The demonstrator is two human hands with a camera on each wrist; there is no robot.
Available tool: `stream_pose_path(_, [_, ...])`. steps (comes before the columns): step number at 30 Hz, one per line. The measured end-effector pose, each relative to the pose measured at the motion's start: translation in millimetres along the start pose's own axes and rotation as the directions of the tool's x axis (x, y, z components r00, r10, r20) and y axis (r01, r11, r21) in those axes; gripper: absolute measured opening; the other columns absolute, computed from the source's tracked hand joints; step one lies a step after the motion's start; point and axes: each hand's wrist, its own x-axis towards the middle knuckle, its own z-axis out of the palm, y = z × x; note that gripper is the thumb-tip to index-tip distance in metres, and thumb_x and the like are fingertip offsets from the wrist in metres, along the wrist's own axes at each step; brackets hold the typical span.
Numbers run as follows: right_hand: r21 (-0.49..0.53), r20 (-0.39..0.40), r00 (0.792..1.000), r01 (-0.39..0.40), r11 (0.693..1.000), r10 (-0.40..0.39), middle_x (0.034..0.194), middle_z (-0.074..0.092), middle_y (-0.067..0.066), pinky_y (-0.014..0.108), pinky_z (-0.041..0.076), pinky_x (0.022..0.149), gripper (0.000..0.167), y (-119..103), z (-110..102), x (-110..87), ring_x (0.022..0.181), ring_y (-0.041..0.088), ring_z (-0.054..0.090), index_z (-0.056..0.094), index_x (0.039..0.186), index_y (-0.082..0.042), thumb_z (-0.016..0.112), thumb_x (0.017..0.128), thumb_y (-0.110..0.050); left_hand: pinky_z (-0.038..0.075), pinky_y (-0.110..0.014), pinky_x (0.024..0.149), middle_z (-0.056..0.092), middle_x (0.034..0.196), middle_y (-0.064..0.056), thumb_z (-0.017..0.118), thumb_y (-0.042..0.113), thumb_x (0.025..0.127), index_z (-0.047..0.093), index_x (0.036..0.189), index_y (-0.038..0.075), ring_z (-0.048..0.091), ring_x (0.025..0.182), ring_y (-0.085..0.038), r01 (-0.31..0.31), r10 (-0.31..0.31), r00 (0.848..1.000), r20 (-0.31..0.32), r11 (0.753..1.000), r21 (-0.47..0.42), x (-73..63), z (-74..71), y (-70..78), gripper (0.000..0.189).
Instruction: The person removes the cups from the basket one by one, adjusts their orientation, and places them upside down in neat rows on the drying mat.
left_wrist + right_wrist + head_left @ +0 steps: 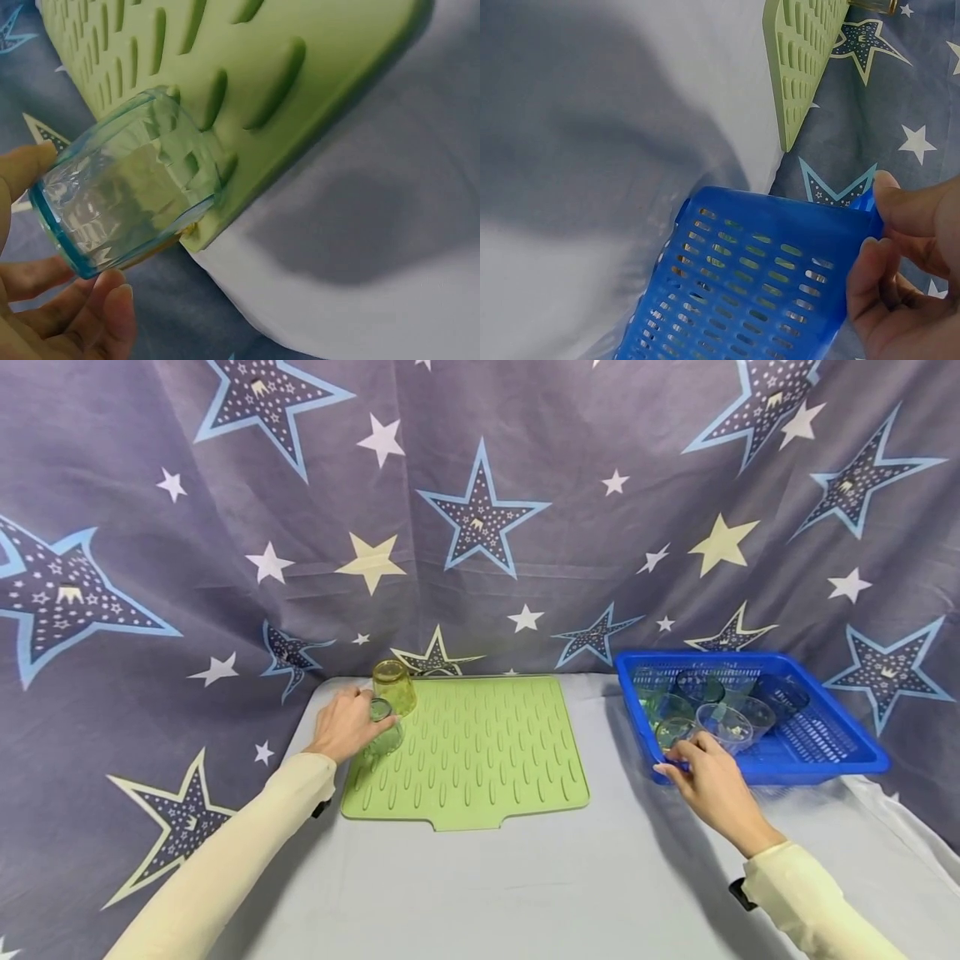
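My left hand (348, 722) grips a clear blue-tinted glass (127, 187) by its thick base, thumb on one side and fingers on the other. The glass is upside down, its mouth at the left part of a green drying mat (487, 752). Just behind it, an amber glass (394, 687) stands upside down at the mat's back left corner. My right hand (712, 785) pinches the rim of a blue plastic basket (780, 217) at its near left corner. Inside the basket are several glasses, among them a clear glass (724, 727) close to my right fingers.
Mat and basket lie on a table with a light grey cloth (525, 885), the basket to the right of the mat. A dark curtain (480, 610) with stars hangs right behind them. A dark glass (782, 695) lies toward the back of the basket.
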Motion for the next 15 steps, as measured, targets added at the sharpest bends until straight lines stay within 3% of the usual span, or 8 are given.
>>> stream_pose_path(15, [-0.005,-0.008,1.0,0.01,1.0,-0.01,0.079,0.05,0.005,0.036,0.044,0.056,0.023,0.3,-0.4,-0.3,0.066,0.013,0.045,0.068,0.082,-0.004,0.09,0.076,-0.006,0.053,-0.062,0.084,0.057,0.125,-0.032,0.073,0.052,0.092,0.055,0.137,-0.009,0.059,0.108,-0.046,0.04,-0.037,0.997,0.071,0.999,-0.03,4.5,5.1,3.3,0.078])
